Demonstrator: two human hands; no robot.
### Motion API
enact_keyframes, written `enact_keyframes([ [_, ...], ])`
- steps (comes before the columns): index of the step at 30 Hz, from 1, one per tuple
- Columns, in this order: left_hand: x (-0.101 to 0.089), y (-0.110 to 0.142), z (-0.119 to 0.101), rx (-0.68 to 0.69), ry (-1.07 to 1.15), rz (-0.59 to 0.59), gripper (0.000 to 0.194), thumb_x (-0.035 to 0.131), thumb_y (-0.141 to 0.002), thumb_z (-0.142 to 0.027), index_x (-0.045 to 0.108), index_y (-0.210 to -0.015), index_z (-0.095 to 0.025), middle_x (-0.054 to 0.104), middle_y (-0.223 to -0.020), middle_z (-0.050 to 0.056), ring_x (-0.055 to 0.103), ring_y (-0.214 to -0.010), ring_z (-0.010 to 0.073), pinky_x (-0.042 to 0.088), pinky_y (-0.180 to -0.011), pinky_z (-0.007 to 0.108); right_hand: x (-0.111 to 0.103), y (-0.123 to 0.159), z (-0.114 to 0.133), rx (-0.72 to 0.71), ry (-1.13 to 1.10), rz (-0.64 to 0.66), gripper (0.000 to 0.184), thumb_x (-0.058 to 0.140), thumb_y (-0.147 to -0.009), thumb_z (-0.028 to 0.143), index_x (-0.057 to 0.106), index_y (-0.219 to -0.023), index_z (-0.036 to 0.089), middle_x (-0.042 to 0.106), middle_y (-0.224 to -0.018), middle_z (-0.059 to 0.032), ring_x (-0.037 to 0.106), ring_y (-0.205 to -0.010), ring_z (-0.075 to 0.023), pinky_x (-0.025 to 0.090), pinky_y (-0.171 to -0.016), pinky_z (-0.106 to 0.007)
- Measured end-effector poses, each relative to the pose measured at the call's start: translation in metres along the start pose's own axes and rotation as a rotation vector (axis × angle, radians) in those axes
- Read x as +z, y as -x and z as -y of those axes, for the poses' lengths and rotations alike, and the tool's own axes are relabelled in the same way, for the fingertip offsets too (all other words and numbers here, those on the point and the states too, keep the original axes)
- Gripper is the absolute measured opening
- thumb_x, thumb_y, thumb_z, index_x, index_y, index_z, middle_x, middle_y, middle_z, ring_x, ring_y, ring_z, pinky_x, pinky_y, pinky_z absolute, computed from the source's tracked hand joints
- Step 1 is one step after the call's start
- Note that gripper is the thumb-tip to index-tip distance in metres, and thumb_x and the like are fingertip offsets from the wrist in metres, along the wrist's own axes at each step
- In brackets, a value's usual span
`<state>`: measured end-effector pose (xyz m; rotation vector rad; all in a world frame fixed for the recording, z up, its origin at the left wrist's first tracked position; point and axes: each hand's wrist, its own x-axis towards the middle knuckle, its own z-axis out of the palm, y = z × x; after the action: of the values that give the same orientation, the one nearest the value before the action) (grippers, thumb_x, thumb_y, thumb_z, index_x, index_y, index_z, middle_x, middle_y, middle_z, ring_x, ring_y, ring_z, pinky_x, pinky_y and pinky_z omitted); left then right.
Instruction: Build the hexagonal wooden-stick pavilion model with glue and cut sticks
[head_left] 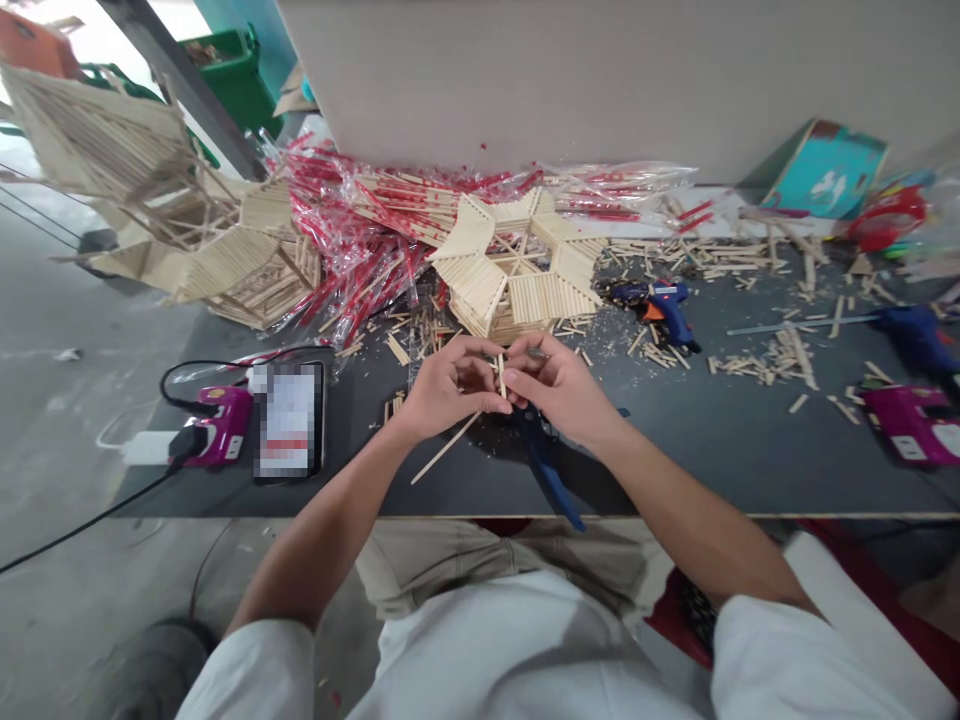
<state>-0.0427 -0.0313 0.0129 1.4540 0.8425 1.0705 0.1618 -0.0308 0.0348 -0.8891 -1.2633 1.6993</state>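
Observation:
Between the fingertips of both hands is a short wooden stick piece (pixel 502 376), held upright above the table's front half. My left hand (pixel 450 388) pinches it from the left, and my right hand (pixel 559 388) closes on it from the other side. Whether it is one piece or a few together, I cannot tell. Below my left hand a longer thin stick (pixel 444 450) slants down over the table. Under my right hand lies a blue-handled hand tool (pixel 550 468), its head partly hidden. Just beyond my fingers stands a star-shaped model of wooden sticks (pixel 480 285).
A larger stick model (pixel 255 250) stands at the left. Red-and-clear plastic packs of sticks (pixel 352 230) lie along the back. A blue glue gun (pixel 670 310) rests among scattered stick offcuts (pixel 780 360). A phone (pixel 289 425) lies beside a purple power block (pixel 225 425) with cables.

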Motion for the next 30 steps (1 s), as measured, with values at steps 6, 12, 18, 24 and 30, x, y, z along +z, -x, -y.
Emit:
enact_keyframes([
  [6, -0.001, -0.003, -0.002, -0.009, 0.094, 0.003, 0.067, 0.102, -0.062, -0.041, 0.068, -0.116, -0.02, 0.069, -0.072, -0.003, 0.07, -0.063, 0.0126, 0.06, -0.062, 0.024, 0.006, 0.005, -0.001, -0.09, -0.018, -0.017, 0.042, 0.091, -0.081, 0.042, 0.06, -0.106, 0.029, 0.074, -0.081, 0.0034, 0.068, -0.066, -0.0141, 0.057, -0.062, -0.029],
  [12, -0.003, -0.001, -0.003, 0.061, -0.021, -0.012, 0.069, 0.103, -0.061, -0.043, 0.073, -0.12, -0.022, 0.073, -0.077, -0.001, 0.071, -0.067, 0.013, 0.061, -0.067, 0.025, -0.001, 0.007, -0.006, -0.109, 0.017, -0.032, 0.047, 0.096, -0.074, 0.034, 0.063, -0.108, 0.03, 0.08, -0.093, 0.0006, 0.074, -0.073, -0.0168, 0.061, -0.065, -0.03],
  [18, 0.004, 0.0, -0.003, 0.038, 0.087, -0.012, 0.069, 0.106, -0.053, -0.038, 0.076, -0.113, -0.021, 0.075, -0.074, -0.001, 0.074, -0.065, 0.0158, 0.062, -0.062, 0.025, 0.0, 0.006, -0.013, -0.161, -0.032, 0.0, 0.034, 0.092, -0.08, 0.036, 0.07, -0.102, 0.025, 0.08, -0.089, -0.0011, 0.075, -0.075, -0.0156, 0.062, -0.068, -0.028],
  [24, 0.009, -0.001, -0.004, -0.051, 0.217, -0.017, 0.028, 0.099, -0.068, -0.03, 0.084, -0.089, -0.017, 0.079, -0.079, 0.005, 0.074, -0.064, 0.0157, 0.061, -0.057, 0.024, 0.0, 0.006, -0.018, -0.216, -0.028, -0.01, 0.028, 0.092, -0.081, 0.034, 0.068, -0.088, 0.021, 0.075, -0.075, 0.0018, 0.069, -0.062, -0.0114, 0.058, -0.061, -0.024],
  [30, 0.002, -0.002, -0.012, -0.262, 0.234, 0.013, 0.026, 0.093, -0.077, -0.037, 0.08, -0.082, -0.014, 0.076, -0.072, 0.004, 0.065, -0.053, 0.009, 0.051, -0.046, 0.018, -0.011, 0.011, -0.01, -0.354, 0.382, -0.028, 0.014, 0.082, -0.091, 0.03, 0.071, -0.093, 0.022, 0.074, -0.086, -0.001, 0.069, -0.073, -0.0131, 0.057, -0.068, -0.026],
])
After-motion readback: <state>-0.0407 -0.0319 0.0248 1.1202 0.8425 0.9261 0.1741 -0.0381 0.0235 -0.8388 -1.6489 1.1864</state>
